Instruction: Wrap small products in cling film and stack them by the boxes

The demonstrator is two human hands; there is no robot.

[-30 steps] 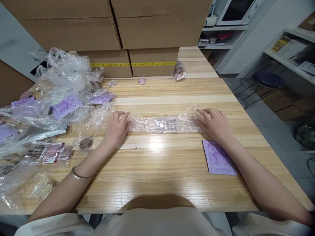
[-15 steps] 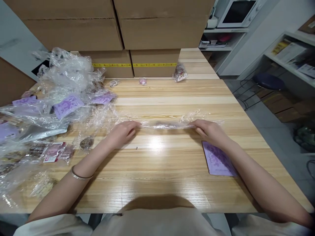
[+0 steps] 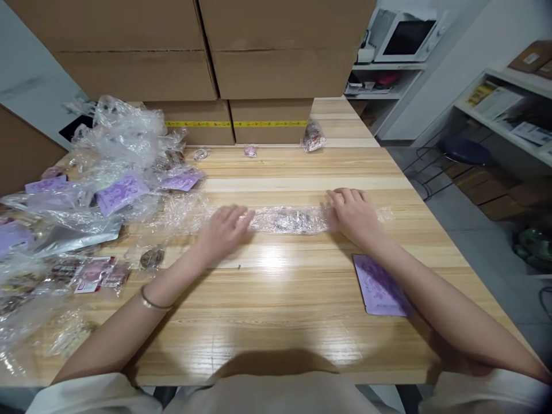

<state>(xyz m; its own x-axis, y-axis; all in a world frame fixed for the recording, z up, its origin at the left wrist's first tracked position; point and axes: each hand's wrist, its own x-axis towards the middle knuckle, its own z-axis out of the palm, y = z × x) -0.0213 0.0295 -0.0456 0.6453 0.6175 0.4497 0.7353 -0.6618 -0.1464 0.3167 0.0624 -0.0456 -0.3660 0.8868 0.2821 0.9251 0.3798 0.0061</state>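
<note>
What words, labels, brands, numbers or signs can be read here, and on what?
No text is readable.
Yellow tape on brown cardboard boxes: marks too small.
Flat purple rectangular pouch at right: print too blurred.
Flat red-and-white plastic packet: print too blurred.
Crinkled clear plastic strip: dark marks, print or contents unclear.
White label on brown shelf box: too small.

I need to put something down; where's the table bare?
Bare: the near table between the left arm and lone purple packet, save a speck; also behind the wrap, up to the small packets by the boxes. Crowded: left side, heaped with bags.
</note>
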